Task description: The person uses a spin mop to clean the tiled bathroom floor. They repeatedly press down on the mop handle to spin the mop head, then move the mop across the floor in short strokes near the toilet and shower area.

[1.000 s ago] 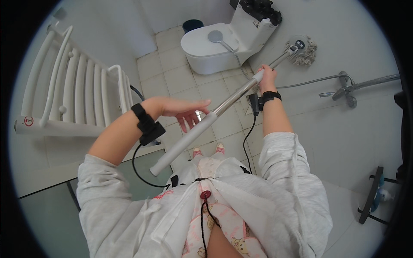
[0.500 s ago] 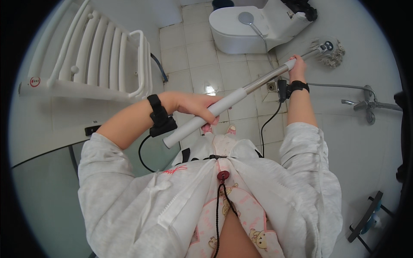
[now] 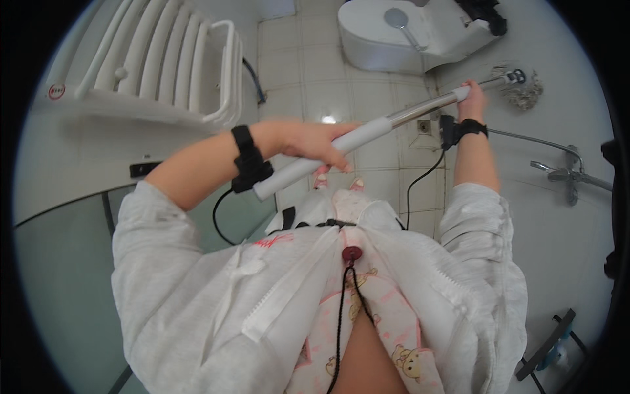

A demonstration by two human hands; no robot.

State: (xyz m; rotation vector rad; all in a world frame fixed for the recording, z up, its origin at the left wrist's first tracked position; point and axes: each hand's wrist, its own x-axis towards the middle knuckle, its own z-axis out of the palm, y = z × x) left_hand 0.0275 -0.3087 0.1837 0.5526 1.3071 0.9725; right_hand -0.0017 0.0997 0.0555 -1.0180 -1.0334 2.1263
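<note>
A mop with a white and chrome pole [image 3: 357, 136] lies slantwise across my front, its strand head [image 3: 523, 90] out at the far right by the wall. My left hand [image 3: 318, 143] wraps the white grip near the pole's lower end, thumb over the near side. Farther up, my right hand [image 3: 471, 102] is closed round the white collar [image 3: 462, 94] where the thinner rod begins. The mop head looks blurred and raised; whether it touches the wall I cannot tell. Black wrist straps with cables sit on both arms.
A white towel radiator [image 3: 164, 59] stands at the left above a glass panel [image 3: 65, 289]. Ahead is a toilet [image 3: 380, 52] with a shower head [image 3: 396, 18] on its lid. A wall tap [image 3: 569, 175] juts out at the right, above a small rack [image 3: 548, 345]. A floor drain [image 3: 424, 127] lies ahead.
The pole has swung to lie flatter across the view, its near end farther from my body and its head farther right. Both hands keep their hold, and my view has shifted slightly.
</note>
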